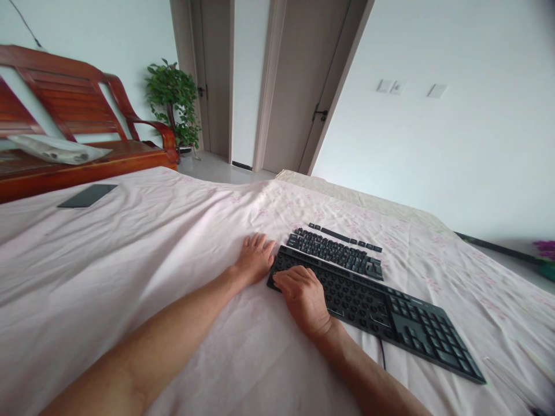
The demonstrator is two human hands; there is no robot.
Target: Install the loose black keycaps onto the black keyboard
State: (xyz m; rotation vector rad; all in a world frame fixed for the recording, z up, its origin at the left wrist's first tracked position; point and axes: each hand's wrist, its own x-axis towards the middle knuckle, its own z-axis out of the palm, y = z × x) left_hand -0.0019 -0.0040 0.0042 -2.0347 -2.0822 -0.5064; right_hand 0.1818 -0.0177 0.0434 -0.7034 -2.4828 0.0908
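Observation:
A black keyboard [359,297] lies slanted on the cloth, its cable coming out below. Its main section is stripped of keycaps, while the right-hand keys are in place. My left hand [255,258] lies flat on the cloth against the keyboard's left end, fingers spread. Over that same end, my right hand [302,293] is bent down with its fingers drawn together at the left edge; whatever is at the fingertips is hidden. Just beyond the keyboard, loose keycaps [333,252] sit in tight rows, with a long space bar key [335,234] and smaller keys in a separate row behind.
A pale pink floral cloth [208,346] with wrinkles covers the surface. A dark flat tablet or phone [88,196] rests at the far left. Behind stand a wooden bench [73,98] with a plastic bag [58,150], a leafy plant [171,95] and doors [303,75].

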